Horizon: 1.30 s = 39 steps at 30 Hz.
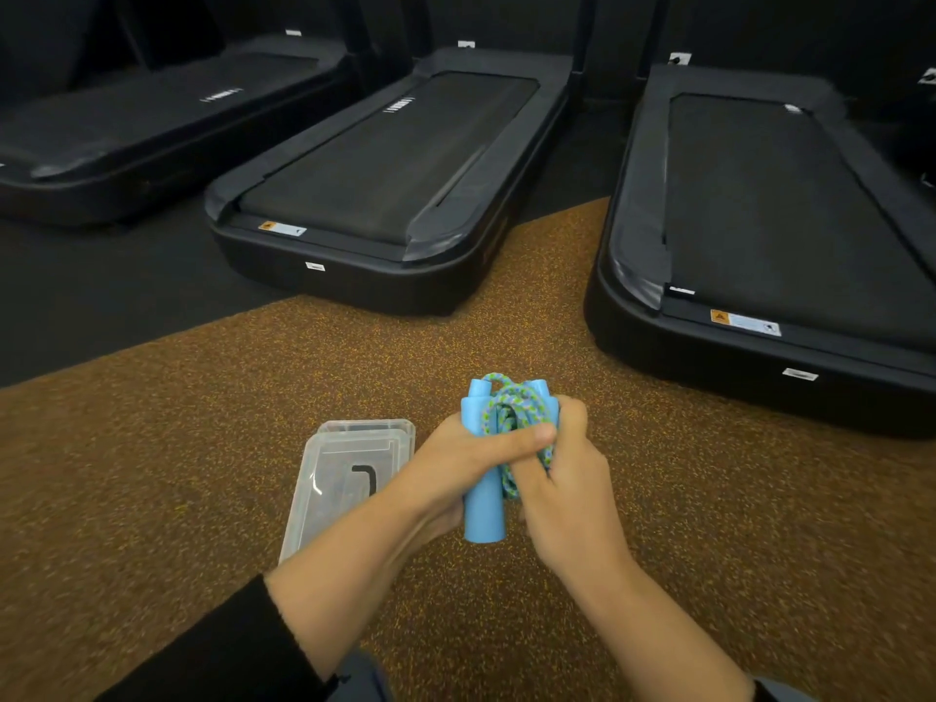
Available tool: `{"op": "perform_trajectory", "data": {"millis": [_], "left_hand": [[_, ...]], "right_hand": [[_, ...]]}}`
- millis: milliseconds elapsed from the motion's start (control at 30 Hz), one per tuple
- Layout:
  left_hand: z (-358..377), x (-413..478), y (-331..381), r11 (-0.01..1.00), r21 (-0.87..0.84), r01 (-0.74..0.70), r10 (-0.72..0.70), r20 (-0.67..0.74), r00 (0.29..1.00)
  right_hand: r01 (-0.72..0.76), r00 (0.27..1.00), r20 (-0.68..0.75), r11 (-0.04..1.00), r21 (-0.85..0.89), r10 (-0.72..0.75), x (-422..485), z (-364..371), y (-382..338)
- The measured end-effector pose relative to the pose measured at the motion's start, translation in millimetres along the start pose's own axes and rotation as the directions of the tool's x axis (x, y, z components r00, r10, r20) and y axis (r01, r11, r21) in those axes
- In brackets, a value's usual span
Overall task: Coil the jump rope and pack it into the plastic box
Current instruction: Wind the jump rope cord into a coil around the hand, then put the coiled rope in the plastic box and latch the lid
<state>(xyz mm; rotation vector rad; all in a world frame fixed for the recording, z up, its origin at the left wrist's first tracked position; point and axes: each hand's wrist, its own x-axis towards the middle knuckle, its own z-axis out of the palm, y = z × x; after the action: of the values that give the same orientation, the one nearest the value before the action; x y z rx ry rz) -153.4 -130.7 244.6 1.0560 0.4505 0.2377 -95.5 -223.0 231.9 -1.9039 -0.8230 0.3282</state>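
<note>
The jump rope [485,499] has two light blue handles held side by side and upright, with its blue-green braided cord wound around their upper part. My left hand [456,468] grips the handles from the left, its index finger laid across the cord. My right hand [567,488] holds the bundle from the right, fingers pressed into the coils. The clear plastic box [324,478] lies on the floor just left of my hands, with its lid on and a small black L-shaped piece showing on or under the lid. My left forearm covers its near right corner.
I am over a speckled brown rubber floor [152,473]. Black treadmill decks stand ahead: one in the middle [390,190], one on the right [759,235], another at far left [126,129]. A dark floor strip lies at left.
</note>
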Motion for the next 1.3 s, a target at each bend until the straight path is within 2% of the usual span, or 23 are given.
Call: {"op": "perform_trajectory", "data": {"millis": [167, 300, 500, 733, 900, 1100, 1200, 1300], "left_hand": [[5, 2, -1, 0.991, -0.127, 0.046, -0.058, -0.093, 0.994], [7, 5, -3, 0.988, -0.15, 0.036, -0.058, -0.147, 0.987], [-2, 8, -6, 0.984, -0.163, 0.066, -0.09, -0.145, 0.985], [-39, 16, 0, 0.996, -0.079, 0.034, -0.058, -0.324, 0.944], [-72, 23, 5, 0.998, -0.024, 0.055, -0.059, -0.405, 0.912], [-120, 34, 9, 0.999, -0.009, 0.045, -0.043, -0.505, 0.862], [-139, 37, 7, 0.997, 0.044, 0.069, -0.037, -0.51, 0.86], [-155, 41, 2, 0.996, 0.06, 0.065, -0.023, -0.526, 0.85]], "right_hand": [[0.02, 0.999, 0.033, 0.999, -0.05, -0.018, 2, 0, -5], [0.046, 0.999, 0.023, 0.997, -0.062, -0.045, 2, 5, -3], [0.117, 0.993, 0.016, 0.989, -0.095, -0.116, 5, 16, -1], [0.138, 0.99, 0.06, 0.975, -0.173, -0.13, 12, 47, -2], [0.065, 0.997, 0.045, 0.991, -0.113, -0.061, 23, 82, 4], [-0.068, 0.984, -0.161, 0.997, 0.047, 0.075, 55, 108, 55], [-0.195, 0.979, -0.066, 0.981, 0.009, 0.195, 63, 131, 90], [-0.327, 0.937, 0.13, 0.945, -0.004, 0.325, 64, 155, 119]]}}
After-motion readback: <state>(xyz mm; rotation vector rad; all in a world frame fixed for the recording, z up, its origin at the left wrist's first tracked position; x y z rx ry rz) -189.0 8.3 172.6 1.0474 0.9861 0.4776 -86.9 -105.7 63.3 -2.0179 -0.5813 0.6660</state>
